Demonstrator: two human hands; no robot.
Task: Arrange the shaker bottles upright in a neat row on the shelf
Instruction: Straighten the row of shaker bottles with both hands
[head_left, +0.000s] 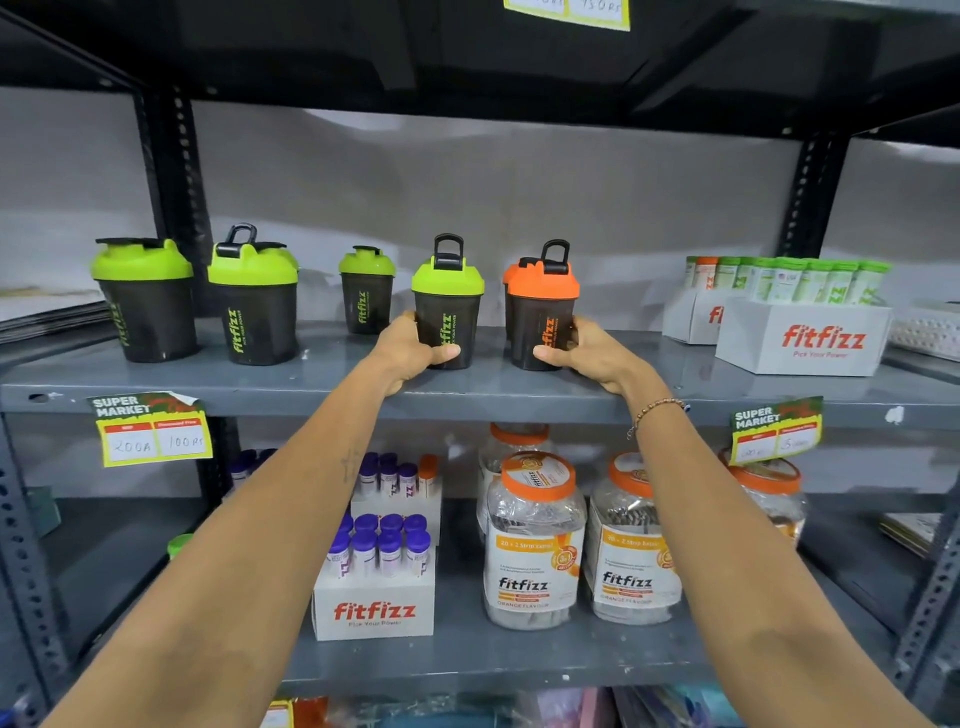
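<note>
Several dark shaker bottles stand upright on the grey shelf (322, 382). My left hand (408, 351) grips the base of a green-lidded shaker (449, 301) near the middle. Just to its right, my right hand (587, 353) grips an orange-lidded shaker (540, 306); another orange lid peeks out behind it. Further back stands a smaller-looking green-lidded shaker (366, 291). Two more green-lidded shakers stand at the left, one (253, 296) with its loop raised and one (143, 301) at the far left.
White Fitfizz boxes (805, 338) of green-capped tubes fill the shelf's right end. A black upright post (174, 171) rises behind the left shakers. The shelf below holds purple-capped tubes (384, 545) and orange-lidded jars (535, 540). Price tags (153, 431) hang on the shelf edge.
</note>
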